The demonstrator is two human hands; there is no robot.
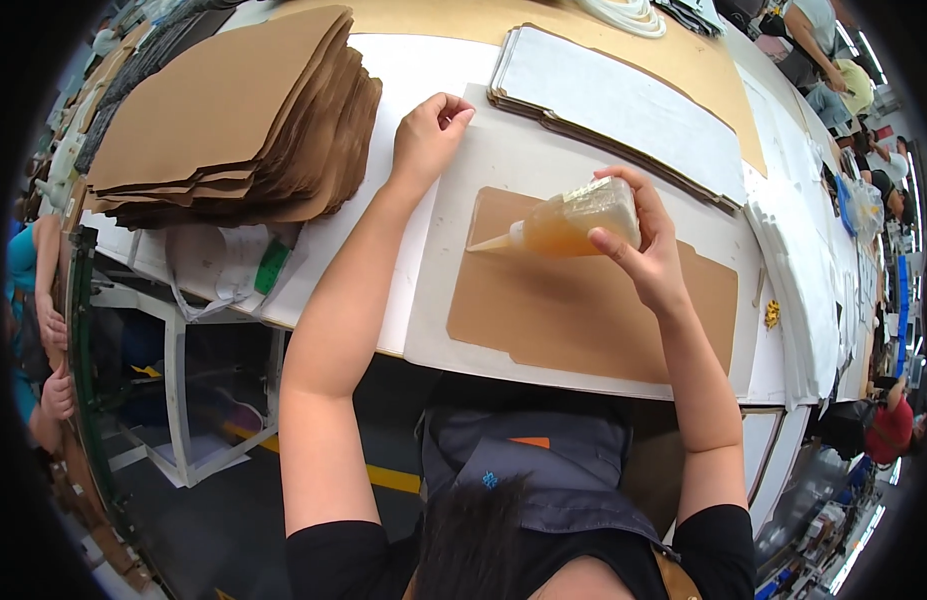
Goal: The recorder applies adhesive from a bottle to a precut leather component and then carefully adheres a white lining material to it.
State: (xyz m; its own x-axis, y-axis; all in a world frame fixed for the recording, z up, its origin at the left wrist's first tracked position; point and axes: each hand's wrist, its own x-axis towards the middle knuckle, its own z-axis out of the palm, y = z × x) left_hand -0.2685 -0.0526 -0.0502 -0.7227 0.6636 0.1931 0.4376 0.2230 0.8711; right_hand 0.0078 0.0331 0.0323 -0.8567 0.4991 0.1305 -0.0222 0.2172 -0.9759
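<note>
"Where's the bottle (583,217) of amber liquid?"

"Tipped over above the brown sheet (583,320), nozzle pointing left, near that sheet's left edge. I can't tell whether the tip touches."

"What's holding it?"

"The right hand (635,232), thumb and fingers closed around its base end."

"And underneath?"

"The sheet lies flat on a pale grey board (433,310), on the white bench (403,62)."

"The left hand (431,148)?"

"Half curled, thumb near the fingertips, by the board's far left corner. Can't tell if anything's pinched there."

"Farther out?"

"A tall brown stack (228,105) to the left, and a white-topped pile (623,105) at the board's far side."
</note>
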